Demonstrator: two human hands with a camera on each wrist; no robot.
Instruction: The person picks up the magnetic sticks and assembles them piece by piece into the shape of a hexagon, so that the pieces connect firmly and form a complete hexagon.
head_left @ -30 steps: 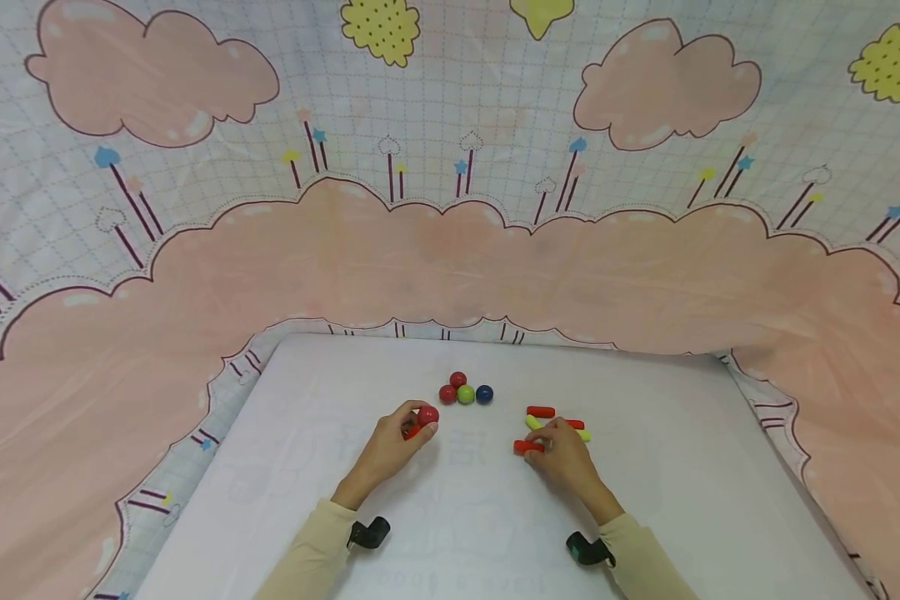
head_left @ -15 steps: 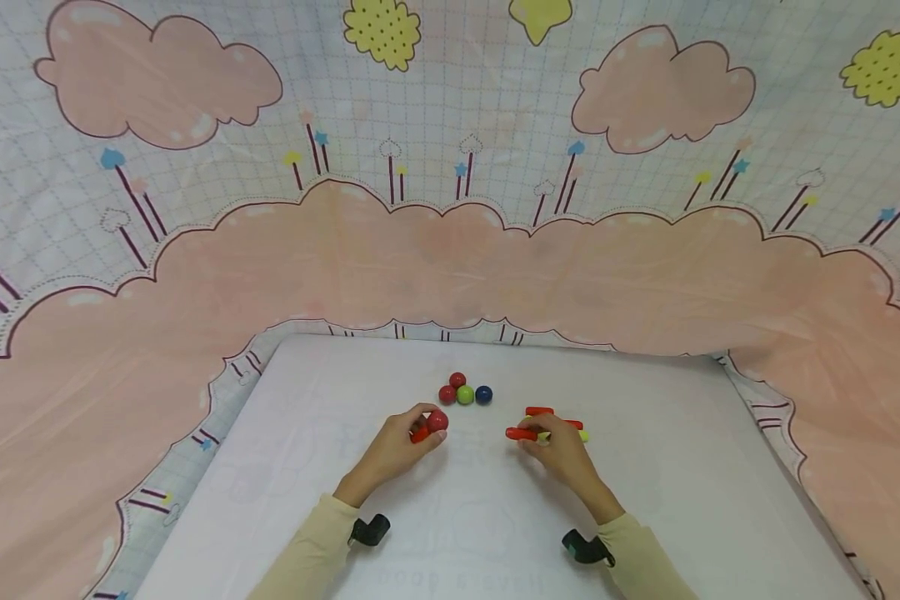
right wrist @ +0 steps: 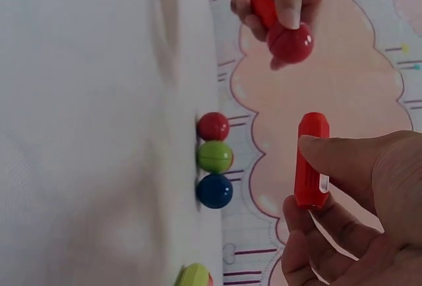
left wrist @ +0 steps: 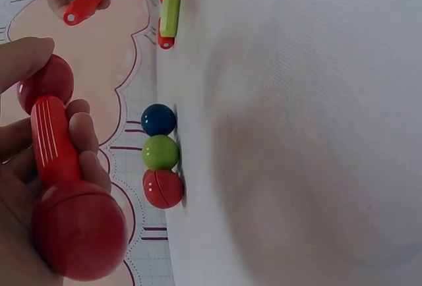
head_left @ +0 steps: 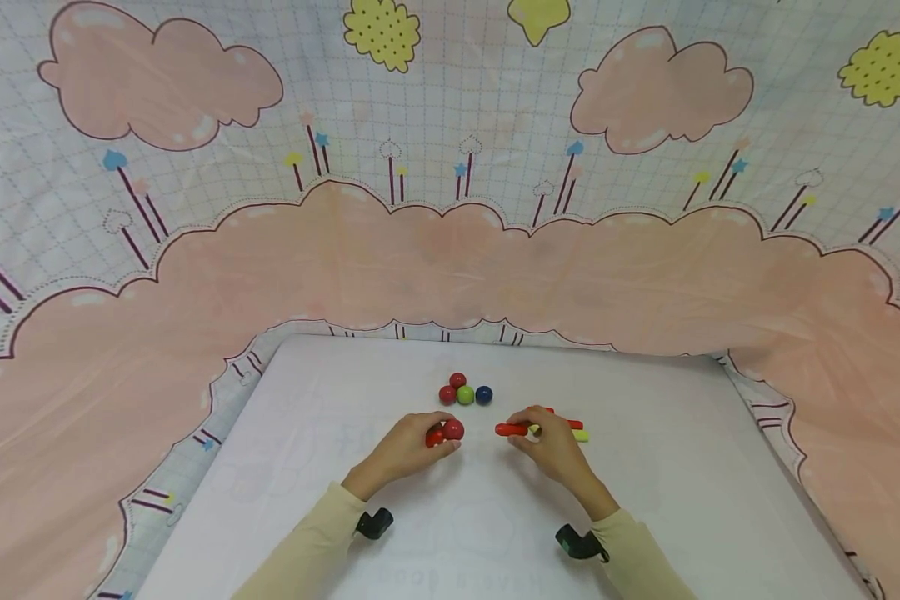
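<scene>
My left hand (head_left: 405, 450) grips a dumbbell-shaped piece: a ridged red rod (left wrist: 53, 141) with a red ball (left wrist: 79, 230) on one end and another red ball (right wrist: 290, 42) on the other. Above the white table, my right hand (head_left: 558, 454) pinches a second red rod (right wrist: 311, 161) between thumb and fingers, one end pointing toward the left hand. A short gap separates this rod from the left hand's near ball. Small holes show in the rod's end in the left wrist view.
Past the hands, two red balls (head_left: 447, 395), a green ball (head_left: 466, 395) and a dark blue ball (head_left: 483, 395) sit clustered on the white table (head_left: 330, 375). Partly behind the right hand lie red rods (head_left: 574, 425) and yellow-green rods (left wrist: 170, 16). A patterned cloth (head_left: 450, 267) hangs behind.
My right hand has raised its red rod from beside the other rods and moved it left. My left hand has shifted right with the dumbbell-shaped piece, so the two are closer together.
</scene>
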